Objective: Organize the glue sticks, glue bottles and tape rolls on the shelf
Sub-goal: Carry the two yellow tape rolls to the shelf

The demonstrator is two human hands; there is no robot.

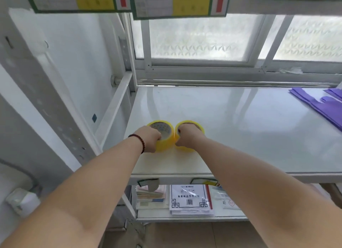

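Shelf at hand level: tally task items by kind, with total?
Tape rolls: 2, both yellow; left roll gripped by the left hand, right roll by the right hand
Glue sticks: 0 visible
Glue bottles: 0 visible
Total: 2

Both forearms are bare — no sleeves — and the left wrist wears a dark red beaded bracelet (139,141).

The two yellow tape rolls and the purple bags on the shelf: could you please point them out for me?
left tape roll (165,145): head view, on its yellow outer side.
right tape roll (200,128): head view, on its yellow far rim.
purple bags (320,107): head view, on the flat top bag.
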